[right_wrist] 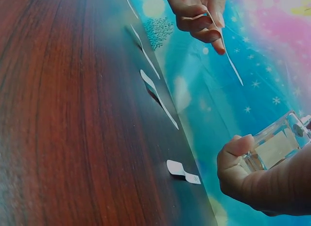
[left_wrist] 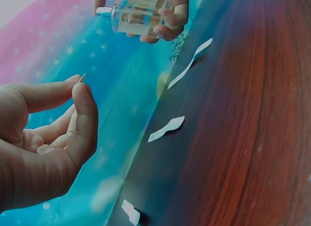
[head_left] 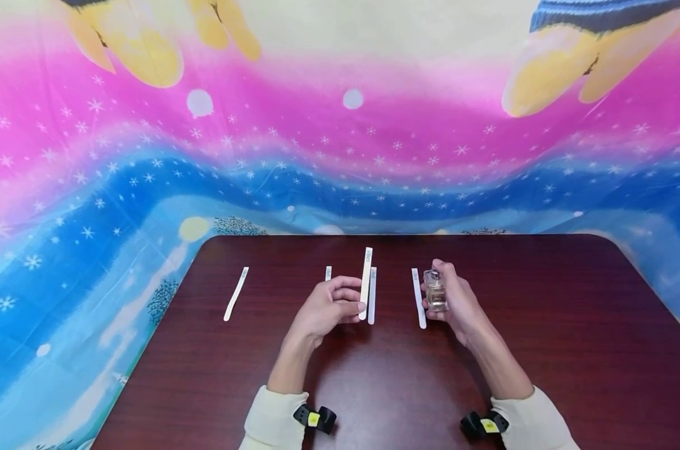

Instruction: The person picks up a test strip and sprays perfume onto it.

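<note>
- Cream sleeve cuffs [head_left: 272, 419] with black wrist-camera mounts lie nearest the viewer, at the near edge of the dark wood bench [head_left: 542, 350].
- Left hand [head_left: 325, 309]: its grip is closed in a pinch on a paper scent strip [head_left: 365, 281], taken at the lower end between thumb and fingertips; the strip stands nearly upright above the bench. In the left wrist view only its thin tip [left_wrist: 82, 78] shows above the thumb.
- Scent strip, handling (judged): very light, thin and flexible; it would bend or crease under a firm squeeze, so a light pinch near one end suits it, leaving the far end free.
- Right hand [head_left: 458, 300]: its grip is wrapped around a small clear glass perfume bottle [head_left: 435, 290], fingers around the body, held above the bench just right of the strip.
- Perfume bottle, handling (judged): rigid, smooth-walled and likely slippery, breakable if dropped; hold it by the flat sides of the body.
- Contents: the bottle [right_wrist: 274, 146] holds a pale, nearly clear liquid; how full it is cannot be told exactly.
- Four more white strips lie flat on the bench: one far left [head_left: 235, 294], a short-looking one [head_left: 328, 273] behind the left hand, one [head_left: 372, 297] just beside the held strip, and one [head_left: 419, 299] near the bottle.
</note>
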`<state>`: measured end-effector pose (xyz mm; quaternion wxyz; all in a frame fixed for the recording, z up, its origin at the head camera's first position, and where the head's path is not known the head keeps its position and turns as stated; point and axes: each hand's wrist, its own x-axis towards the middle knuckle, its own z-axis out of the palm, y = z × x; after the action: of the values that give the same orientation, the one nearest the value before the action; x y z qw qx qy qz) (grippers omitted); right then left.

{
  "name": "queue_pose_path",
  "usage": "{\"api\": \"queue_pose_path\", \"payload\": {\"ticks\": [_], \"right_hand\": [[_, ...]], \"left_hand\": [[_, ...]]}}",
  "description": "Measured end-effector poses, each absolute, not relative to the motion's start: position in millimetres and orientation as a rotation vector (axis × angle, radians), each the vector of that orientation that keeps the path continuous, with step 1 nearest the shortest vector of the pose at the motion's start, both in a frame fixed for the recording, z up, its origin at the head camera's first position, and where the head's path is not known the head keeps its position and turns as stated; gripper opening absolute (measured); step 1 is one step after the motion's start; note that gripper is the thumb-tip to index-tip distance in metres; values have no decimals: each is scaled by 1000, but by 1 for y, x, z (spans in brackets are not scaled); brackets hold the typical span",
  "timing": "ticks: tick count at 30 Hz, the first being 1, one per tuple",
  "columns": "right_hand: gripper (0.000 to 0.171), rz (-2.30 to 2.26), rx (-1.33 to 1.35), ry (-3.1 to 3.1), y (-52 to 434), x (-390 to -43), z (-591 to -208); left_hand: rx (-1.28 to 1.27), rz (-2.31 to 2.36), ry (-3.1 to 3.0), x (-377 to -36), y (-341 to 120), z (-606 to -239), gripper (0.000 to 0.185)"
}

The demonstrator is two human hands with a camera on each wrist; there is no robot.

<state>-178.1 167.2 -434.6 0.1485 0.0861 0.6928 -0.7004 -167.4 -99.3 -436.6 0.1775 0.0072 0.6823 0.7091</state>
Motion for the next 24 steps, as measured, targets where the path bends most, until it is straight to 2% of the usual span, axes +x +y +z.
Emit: {"api": "queue_pose_path", "payload": {"ticks": [5, 24], "right_hand": [[56, -2026, 259, 1986, 168, -178, -433], [64, -2032, 242, 2006, 172, -175, -429]], "left_hand": [[-3, 2024, 1948, -169, -106, -436, 47], [10, 1954, 1984, -168, -115, -439, 48]]}}
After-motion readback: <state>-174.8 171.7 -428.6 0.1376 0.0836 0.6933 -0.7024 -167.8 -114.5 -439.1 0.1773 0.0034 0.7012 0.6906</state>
